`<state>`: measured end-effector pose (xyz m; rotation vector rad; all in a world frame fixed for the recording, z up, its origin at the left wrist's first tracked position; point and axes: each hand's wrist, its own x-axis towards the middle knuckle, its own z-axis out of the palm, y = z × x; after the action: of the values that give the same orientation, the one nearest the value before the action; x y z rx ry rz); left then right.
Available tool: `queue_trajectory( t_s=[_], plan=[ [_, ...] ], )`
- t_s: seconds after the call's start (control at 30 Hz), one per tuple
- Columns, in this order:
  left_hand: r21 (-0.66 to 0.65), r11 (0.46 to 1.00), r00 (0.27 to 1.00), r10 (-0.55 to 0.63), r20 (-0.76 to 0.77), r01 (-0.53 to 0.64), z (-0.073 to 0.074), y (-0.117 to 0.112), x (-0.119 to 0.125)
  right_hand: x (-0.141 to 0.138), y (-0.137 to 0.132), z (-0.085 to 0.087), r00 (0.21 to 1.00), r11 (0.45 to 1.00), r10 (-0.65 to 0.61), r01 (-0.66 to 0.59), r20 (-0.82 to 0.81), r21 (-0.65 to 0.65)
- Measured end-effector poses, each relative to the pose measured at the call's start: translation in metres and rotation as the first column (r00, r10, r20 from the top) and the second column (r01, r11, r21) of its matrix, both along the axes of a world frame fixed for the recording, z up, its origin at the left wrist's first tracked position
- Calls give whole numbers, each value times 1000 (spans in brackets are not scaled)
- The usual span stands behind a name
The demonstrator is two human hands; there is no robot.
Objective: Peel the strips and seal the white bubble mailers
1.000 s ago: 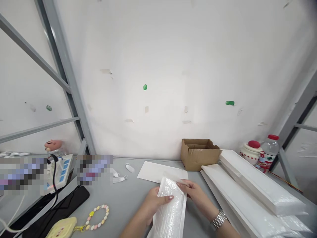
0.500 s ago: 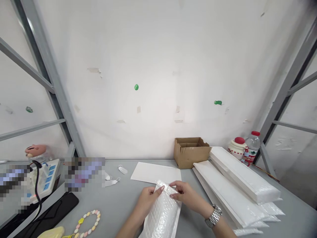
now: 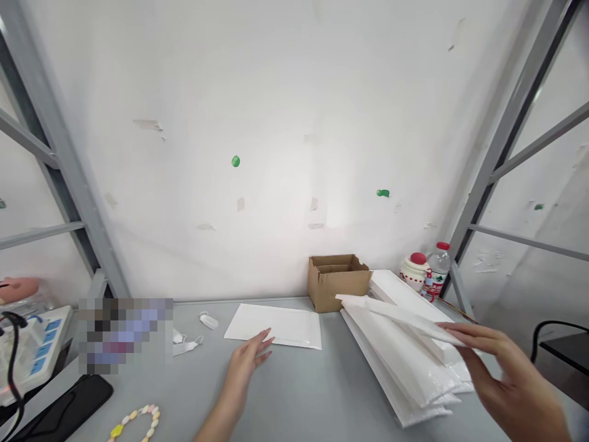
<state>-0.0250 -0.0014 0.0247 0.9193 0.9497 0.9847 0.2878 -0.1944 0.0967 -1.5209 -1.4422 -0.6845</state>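
Here, near to far:
Right hand (image 3: 510, 374): grip pinched on a white padded bubble mailer (image 3: 396, 314), held flat above the stack of white padded mailers (image 3: 405, 362), as if to keep it level with the pile.
Left hand (image 3: 248, 362): released, fingers spread, palm down on the grey counter (image 3: 294, 393), seemingly as a brace.
Flat white envelope (image 3: 276, 325): lying just beyond the left fingertips.
Brown cardboard box (image 3: 338, 281): open-topped, against the wall, beside the stack's far end.

The white bubble mailer (image 3: 396, 312) I grip in my right hand (image 3: 501, 374) lies nearly flat, held just above the stack of white mailers (image 3: 405, 362) at the bench's right side, pointing toward the cardboard box (image 3: 338, 282).
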Motion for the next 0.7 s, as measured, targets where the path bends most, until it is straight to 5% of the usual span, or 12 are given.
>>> queue_trajectory(
  t_s=[0.27, 0.47, 0.57, 0.7],
  plan=[
    [-36, 999, 998, 25, 62, -23, -7, -1, 5, 37, -2, -61, 855, 977, 81, 33, 512, -209],
    [-57, 994, 994, 95, 48, -92, -11, 1, 5, 52, -17, -69, 811, 941, -18, 212, 585, -265],
    [-24, 992, 992, 124, 35, -123, -10, 0, 5, 29, -16, -58, 842, 962, -2, 149, 540, -229],
    [-15, 994, 993, 111, 36, -111, -11, -1, 6, -42, 17, -48, 922, 965, 154, -63, 355, -256]
  ],
)
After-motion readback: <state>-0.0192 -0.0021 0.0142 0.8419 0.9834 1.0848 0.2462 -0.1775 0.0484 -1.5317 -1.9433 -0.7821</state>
